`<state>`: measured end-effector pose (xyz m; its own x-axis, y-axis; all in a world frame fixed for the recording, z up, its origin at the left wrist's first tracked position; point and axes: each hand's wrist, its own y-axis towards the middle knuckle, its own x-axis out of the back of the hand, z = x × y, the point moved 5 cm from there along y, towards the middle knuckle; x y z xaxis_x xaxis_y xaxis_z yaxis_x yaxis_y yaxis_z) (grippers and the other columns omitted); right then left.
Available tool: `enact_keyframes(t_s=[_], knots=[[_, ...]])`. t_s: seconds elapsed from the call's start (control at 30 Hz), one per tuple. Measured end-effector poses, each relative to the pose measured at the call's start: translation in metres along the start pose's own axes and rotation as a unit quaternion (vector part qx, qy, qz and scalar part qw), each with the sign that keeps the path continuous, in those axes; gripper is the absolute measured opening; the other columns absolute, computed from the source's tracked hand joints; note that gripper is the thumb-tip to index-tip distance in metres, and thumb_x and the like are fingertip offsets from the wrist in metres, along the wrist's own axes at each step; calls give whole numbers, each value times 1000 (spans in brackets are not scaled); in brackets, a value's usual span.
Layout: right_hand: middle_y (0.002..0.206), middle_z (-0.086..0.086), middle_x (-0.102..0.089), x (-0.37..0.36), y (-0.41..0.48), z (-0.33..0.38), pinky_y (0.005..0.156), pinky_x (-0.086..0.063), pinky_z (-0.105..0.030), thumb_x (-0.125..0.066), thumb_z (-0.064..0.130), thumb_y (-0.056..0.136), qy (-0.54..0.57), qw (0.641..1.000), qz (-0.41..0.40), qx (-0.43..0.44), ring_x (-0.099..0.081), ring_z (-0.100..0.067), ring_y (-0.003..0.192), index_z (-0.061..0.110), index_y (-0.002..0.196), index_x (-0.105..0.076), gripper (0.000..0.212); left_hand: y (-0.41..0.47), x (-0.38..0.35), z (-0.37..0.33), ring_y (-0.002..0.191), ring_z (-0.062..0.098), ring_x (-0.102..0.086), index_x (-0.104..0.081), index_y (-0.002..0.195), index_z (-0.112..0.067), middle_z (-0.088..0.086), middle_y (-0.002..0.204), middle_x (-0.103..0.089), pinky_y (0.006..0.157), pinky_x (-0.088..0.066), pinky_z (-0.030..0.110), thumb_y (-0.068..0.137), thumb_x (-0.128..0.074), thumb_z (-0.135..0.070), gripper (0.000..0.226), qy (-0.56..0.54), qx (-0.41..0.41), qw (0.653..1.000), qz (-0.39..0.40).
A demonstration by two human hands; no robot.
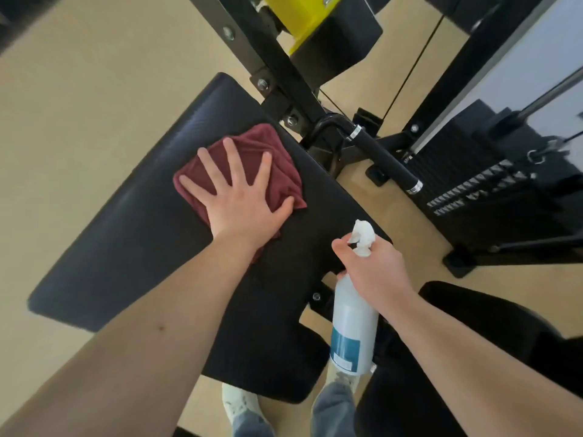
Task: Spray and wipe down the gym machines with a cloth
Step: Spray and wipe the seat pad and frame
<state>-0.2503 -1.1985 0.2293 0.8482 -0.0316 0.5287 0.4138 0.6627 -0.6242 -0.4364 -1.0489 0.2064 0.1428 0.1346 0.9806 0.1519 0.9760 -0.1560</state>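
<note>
A dark red cloth (pixel 277 165) lies on the black padded seat (pixel 132 234) of a gym machine. My left hand (pixel 236 197) presses flat on the cloth with its fingers spread. To the right, my right hand (pixel 372 266) grips the neck of a clear spray bottle (pixel 353 329) with a white trigger head and a blue label. The bottle hangs over the pad's right edge, nozzle pointing away from me.
The machine's black frame (pixel 277 67) with a yellow part (pixel 299 17) rises behind the pad. A black handle bar (pixel 385 159) and a weight stack (pixel 492 184) stand at the right. Another black pad (pixel 492 316) sits at lower right. My shoes (pixel 239 405) stand on the tan floor.
</note>
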Motion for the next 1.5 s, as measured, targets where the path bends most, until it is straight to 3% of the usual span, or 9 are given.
enact_keyframes(t_s=[0.23, 0.43, 0.53, 0.73, 0.9, 1.0, 1.27, 1.37, 1.5], knots=[[81, 7, -63, 32, 3, -23, 59, -40, -22, -64, 43, 96, 24, 1000, 6, 7, -60, -8, 73, 30, 81, -53, 23, -78, -41, -107, 147, 55, 24, 1, 161, -43, 15, 169, 19, 100, 21, 82, 92, -17, -81, 81, 26, -198, 979, 46], [80, 7, -62, 30, 2, -33, 61, -44, -22, -66, 30, 94, 5, 1000, 16, 10, -60, -10, 73, 31, 81, -54, 17, -97, -50, -109, 150, 51, 21, 1, 160, -46, 8, 170, 18, 98, 28, 78, 97, -20, -74, 72, 33, -236, 969, 59], [79, 4, -60, 21, -6, -26, 63, -46, -24, -65, 25, 93, -12, 999, 32, 5, -59, -12, 73, 29, 80, -51, 20, -92, -43, -79, 148, 53, 24, 5, 158, -49, 7, 170, 19, 94, 26, 83, 94, -19, -78, 75, 38, -191, 979, 57], [80, 7, -59, -2, -17, -7, 61, -43, -22, -65, 30, 94, -54, 997, 48, 2, -59, -12, 74, 33, 80, -48, 23, -79, -25, 1, 149, 56, 14, -5, 159, -48, 9, 171, 10, 98, 2, 90, 91, -21, -80, 77, 29, -71, 997, 21], [77, 11, -61, -33, -34, 13, 56, -42, -18, -65, 27, 95, -31, 996, 80, -2, -65, -12, 60, 33, 81, -50, 22, -82, -17, 72, 150, 55, 14, -7, 159, -48, 7, 171, 10, 100, -5, 91, 91, -20, -81, 77, 19, 15, 999, 21], [79, 9, -68, -49, -45, 19, 59, -46, -20, -64, 25, 92, 6, 995, 103, -1, -70, 0, 60, 34, 85, -55, 14, -90, -15, 93, 150, 55, 13, -12, 160, -46, 9, 171, 6, 100, -6, 91, 91, -23, -79, 77, 15, 33, 999, 21], [76, 11, -63, -22, -36, 2, 56, -44, -17, -64, 25, 94, 33, 993, 110, -4, -61, 16, 58, 33, 83, -53, 18, -65, -19, 41, 148, 59, 16, -3, 160, -44, 12, 169, 18, 100, -6, 91, 92, -17, -79, 78, -18, 114, 993, 28], [75, 12, -61, 0, -23, -4, 67, -53, -22, -66, 27, 93, 32, 996, 87, -6, -67, -10, 65, 34, 81, -51, 21, -54, -21, 9, 147, 60, 16, -2, 160, -43, 14, 169, 18, 100, -3, 91, 92, -16, -80, 79, -12, 76, 997, 23], [78, 9, -59, 25, -7, -13, 67, -51, -23, -66, 28, 93, 28, 998, 63, -8, -61, -13, 71, 34, 79, -47, 24, -41, -21, -38, 147, 61, 14, -3, 161, -41, 16, 169, 15, 103, -2, 89, 90, -16, -81, 82, 8, 28, 1000, 7]])
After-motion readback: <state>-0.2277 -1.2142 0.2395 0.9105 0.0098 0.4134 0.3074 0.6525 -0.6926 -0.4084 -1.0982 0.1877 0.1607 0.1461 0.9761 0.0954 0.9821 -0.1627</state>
